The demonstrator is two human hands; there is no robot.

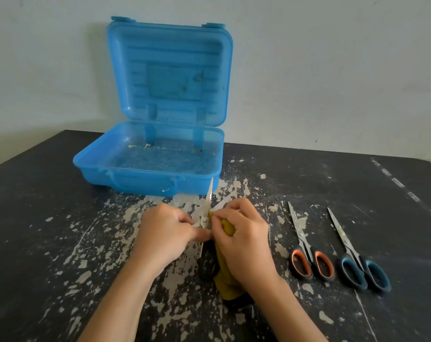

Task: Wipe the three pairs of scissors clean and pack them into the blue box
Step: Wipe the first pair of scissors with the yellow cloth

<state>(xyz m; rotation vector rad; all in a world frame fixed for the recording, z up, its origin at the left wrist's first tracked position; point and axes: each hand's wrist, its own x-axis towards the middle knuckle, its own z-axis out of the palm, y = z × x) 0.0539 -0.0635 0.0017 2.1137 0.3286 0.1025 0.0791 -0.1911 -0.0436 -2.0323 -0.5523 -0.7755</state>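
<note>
My left hand (pixel 163 232) grips a pair of scissors (pixel 208 201) near its pivot; the blades are spread and point away from me, and the handles are hidden under my hands. My right hand (pixel 244 233) presses a yellow cloth (pixel 228 285) against one blade. The blue box (pixel 145 177) stands open just beyond, its lid upright against the wall and its tray holding only a few crumbs. Two more pairs lie shut to the right: orange-handled scissors (pixel 305 250) and blue-handled scissors (pixel 355 257), both blades pointing away.
The black table (pixel 49 230) has worn, flaking pale patches around my hands. A white wall rises right behind the box. A dashed white line (pixel 397 181) runs across the table's far right corner.
</note>
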